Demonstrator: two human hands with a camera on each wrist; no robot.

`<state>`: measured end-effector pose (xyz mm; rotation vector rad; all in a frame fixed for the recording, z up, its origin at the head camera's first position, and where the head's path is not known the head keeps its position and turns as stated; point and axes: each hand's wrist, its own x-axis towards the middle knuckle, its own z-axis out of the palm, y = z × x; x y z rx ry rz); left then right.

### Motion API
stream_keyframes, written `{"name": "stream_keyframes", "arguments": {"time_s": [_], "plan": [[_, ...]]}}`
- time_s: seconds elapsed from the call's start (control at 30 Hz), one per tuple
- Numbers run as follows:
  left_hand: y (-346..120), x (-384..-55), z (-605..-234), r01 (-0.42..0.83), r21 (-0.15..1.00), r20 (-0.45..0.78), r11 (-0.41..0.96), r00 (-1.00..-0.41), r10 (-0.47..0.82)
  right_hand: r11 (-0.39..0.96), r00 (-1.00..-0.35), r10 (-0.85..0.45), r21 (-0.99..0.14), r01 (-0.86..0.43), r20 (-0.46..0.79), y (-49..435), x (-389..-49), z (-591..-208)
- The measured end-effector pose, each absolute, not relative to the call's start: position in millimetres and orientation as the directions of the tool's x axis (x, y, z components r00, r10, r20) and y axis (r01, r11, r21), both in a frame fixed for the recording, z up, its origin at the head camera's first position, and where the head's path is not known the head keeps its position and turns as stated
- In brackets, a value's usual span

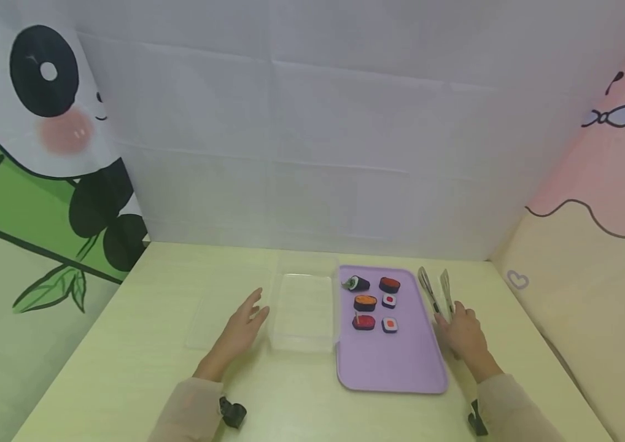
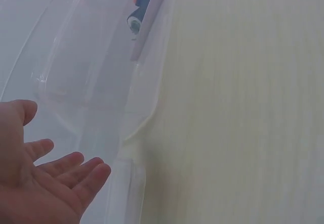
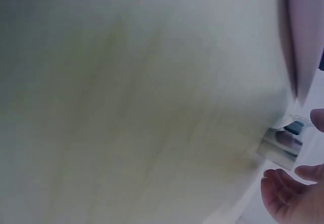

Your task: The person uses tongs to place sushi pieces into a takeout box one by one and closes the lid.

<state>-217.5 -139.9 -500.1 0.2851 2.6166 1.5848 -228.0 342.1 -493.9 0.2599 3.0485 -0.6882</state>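
Observation:
Beside the left wall of a clear plastic box (image 1: 304, 345), my left hand (image 1: 242, 328) hovers with relaxed, spread fingers. The left wrist view shows that hand (image 2: 55, 178) palm up, holding nothing. At the right, my right hand (image 1: 464, 334) is over a pair of metal tongs (image 1: 426, 283), whose two arms spread away from me. In the right wrist view, the thumb and fingers of the right hand (image 3: 296, 196) are apart, near the shiny metal tongs (image 3: 281, 148); no firm hold shows. Several toy sushi pieces (image 1: 364, 303) lie on a purple tray (image 1: 392, 368).
A clear flat lid (image 1: 207, 313) lies left of the box, partly behind the left hand. The tray stands against the box's right side. A white sheet (image 1: 312, 153) closes off the back, with painted panels (image 1: 594, 258) at both sides.

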Motion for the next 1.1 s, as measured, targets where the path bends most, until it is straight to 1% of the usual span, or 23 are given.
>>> {"name": "stream_keyframes", "arguments": {"time_s": [0.17,0.3,0.47,0.7,0.83,0.97,1.1], "plan": [[-133,-214,-503,0.071,0.913,0.002,0.401,-0.985,0.171,0.879,-0.976,0.189,-0.423,0.219,-0.113,345,-231,-494],[-130,-212,-505,0.041,0.924,-0.015,0.381,-0.990,0.144,0.887,-0.974,0.183,-0.405,0.222,-0.131,345,-236,-497],[-126,-211,-504,0.040,0.923,-0.012,0.382,-0.991,0.133,0.897,-0.971,0.187,-0.377,0.231,-0.149,345,-240,-497],[-120,-209,-501,0.017,0.920,-0.030,0.392,-0.993,0.114,0.873,-0.968,0.190,-0.423,0.244,-0.165,352,-234,-493],[-120,-209,-500,0.015,0.915,-0.028,0.403,-0.994,0.102,0.868,-0.979,0.161,-0.453,0.202,-0.129,358,-231,-487],[-121,-209,-500,0.008,0.912,-0.032,0.411,-0.995,0.092,0.871,-0.993,0.105,-0.477,0.116,-0.051,359,-230,-478],[-121,-209,-500,-0.005,0.915,-0.041,0.404,-0.996,0.081,0.881,-0.999,0.042,-0.472,0.025,0.025,355,-233,-464]]}}
